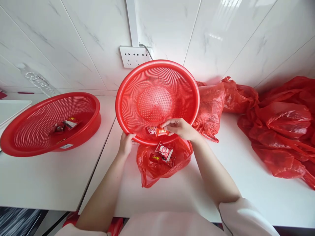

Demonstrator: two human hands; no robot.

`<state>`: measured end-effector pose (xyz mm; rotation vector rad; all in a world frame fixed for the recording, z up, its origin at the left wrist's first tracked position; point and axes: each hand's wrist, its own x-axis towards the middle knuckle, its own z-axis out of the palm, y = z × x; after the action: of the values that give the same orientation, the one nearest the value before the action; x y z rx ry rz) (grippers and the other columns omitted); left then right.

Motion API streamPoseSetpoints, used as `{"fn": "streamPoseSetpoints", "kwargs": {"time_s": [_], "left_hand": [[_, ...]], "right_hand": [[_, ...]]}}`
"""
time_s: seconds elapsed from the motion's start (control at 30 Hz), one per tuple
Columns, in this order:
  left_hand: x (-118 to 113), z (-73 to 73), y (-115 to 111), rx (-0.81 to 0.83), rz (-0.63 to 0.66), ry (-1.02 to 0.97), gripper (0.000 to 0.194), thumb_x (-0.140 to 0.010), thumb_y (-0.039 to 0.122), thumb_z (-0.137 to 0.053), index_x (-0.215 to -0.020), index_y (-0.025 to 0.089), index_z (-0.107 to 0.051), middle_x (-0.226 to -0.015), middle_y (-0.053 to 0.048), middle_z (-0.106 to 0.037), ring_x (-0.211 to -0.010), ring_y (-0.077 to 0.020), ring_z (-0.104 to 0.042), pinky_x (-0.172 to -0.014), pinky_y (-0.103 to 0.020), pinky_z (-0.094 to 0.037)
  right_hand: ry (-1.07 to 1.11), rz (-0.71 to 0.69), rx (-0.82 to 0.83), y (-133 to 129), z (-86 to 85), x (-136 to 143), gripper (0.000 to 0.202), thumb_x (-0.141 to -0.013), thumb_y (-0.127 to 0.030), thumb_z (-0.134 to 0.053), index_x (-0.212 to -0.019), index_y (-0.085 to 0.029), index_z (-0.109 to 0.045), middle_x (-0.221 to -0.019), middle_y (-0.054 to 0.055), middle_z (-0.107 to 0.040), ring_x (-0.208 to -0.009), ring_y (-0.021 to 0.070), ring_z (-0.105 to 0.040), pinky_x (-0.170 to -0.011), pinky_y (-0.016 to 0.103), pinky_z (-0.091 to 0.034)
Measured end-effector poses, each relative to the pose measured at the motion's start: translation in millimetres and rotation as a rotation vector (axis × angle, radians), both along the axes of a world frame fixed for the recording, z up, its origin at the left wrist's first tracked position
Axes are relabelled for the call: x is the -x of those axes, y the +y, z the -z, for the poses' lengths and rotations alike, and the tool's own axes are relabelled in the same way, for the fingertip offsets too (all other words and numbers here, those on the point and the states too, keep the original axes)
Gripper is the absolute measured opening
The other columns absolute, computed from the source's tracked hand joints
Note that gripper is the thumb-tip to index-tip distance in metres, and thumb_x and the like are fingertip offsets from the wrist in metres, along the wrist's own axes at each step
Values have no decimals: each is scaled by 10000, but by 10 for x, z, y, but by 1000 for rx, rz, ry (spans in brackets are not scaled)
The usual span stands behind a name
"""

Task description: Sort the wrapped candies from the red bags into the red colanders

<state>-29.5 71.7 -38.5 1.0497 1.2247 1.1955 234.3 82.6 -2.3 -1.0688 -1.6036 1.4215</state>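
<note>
A red plastic colander basket (157, 75) is tipped toward me, its lower rim over an open red plastic bag (147, 167). My left hand (126, 143) grips that rim at the lower left, thumb over the edge. Inside the basket, my right hand (179, 128) has its fingers closed on an orange-red wrapped candy (161, 132) near the bottom edge. Beside it lies a pink-and-white candy packet (152, 130). Several wrapped candies, among them a red-and-white packet (164, 150), rest in the bag.
Another red basket (91, 131) with several packets (71, 123) leans at the left. Behind it are a clear plastic bottle (39, 80) and a white tray (14, 106). Filled red bags (211, 105) stand along the wall, with a large red bag pile (287, 131) at right. A power strip (135, 56) is on the wall.
</note>
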Motion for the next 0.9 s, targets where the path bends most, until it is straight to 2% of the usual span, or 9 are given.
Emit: {"fn": "streamPoseSetpoints", "kwargs": {"time_s": [0.13, 0.23, 0.3, 0.37, 0.5, 0.67, 0.8, 0.9], "left_hand": [[9, 13, 4, 8, -8, 8, 425, -713, 306, -603, -1118, 188, -556, -950, -62, -593, -762, -197, -603, -536, -291, -541], [27, 44, 20, 19, -22, 4, 403, -703, 303, -609, -1085, 187, -564, -917, -51, -596, -741, -189, -598, -528, -276, -524], [40, 62, 31, 25, -25, 3, 373, -701, 304, -612, -1053, 188, -570, -907, -45, -607, -741, -189, -603, -538, -275, -521], [49, 73, 39, 33, -27, 6, 348, -702, 312, -616, -1025, 191, -572, -903, -40, -619, -741, -189, -610, -550, -280, -523], [51, 71, 35, 40, -34, -10, 337, -701, 314, -621, -1012, 193, -569, -883, -34, -629, -730, -191, -617, -562, -299, -534], [48, 57, 27, 34, -28, -4, 370, -706, 317, -612, -1053, 195, -574, -920, -48, -644, -747, -199, -630, -563, -298, -533], [51, 64, 33, 38, -31, 6, 398, -708, 312, -613, -1085, 195, -568, -936, -54, -643, -759, -203, -633, -564, -293, -534], [44, 64, 31, 29, -29, -6, 395, -706, 310, -617, -1077, 183, -573, -894, -53, -639, -737, -201, -633, -545, -288, -532]], "right_hand": [[299, 170, 166, 31, 14, 13, 238, -787, -375, -707, -950, -205, -672, -930, 18, -655, -799, 129, -654, -572, 224, -605], [529, 223, 264, 52, 7, 29, 280, -717, -311, -791, -937, -200, -658, -900, 1, -685, -814, 110, -686, -710, 208, -609], [568, 212, 266, 54, 1, 36, 375, -658, -237, -833, -995, -199, -671, -922, 2, -717, -831, 104, -698, -779, 200, -590], [546, 222, 213, 45, -1, 46, 442, -625, -203, -847, -1035, -203, -681, -922, 8, -740, -808, 104, -705, -776, 210, -584], [423, 289, 29, 1, -22, 85, 433, -609, -235, -858, -1007, -185, -694, -869, 26, -756, -757, 130, -711, -741, 256, -582], [300, 332, -117, -97, -113, 155, 570, -656, -300, -833, -1163, -184, -601, -800, 24, -747, -767, 175, -721, -703, 291, -581], [116, 327, -301, -210, -188, 210, 491, -768, -345, -745, -1207, -195, -584, -877, 47, -742, -768, 179, -715, -699, 304, -580], [-47, 332, -451, -284, -244, 242, 315, -823, -336, -695, -1104, -200, -659, -988, 67, -736, -850, 186, -710, -764, 318, -577]]}}
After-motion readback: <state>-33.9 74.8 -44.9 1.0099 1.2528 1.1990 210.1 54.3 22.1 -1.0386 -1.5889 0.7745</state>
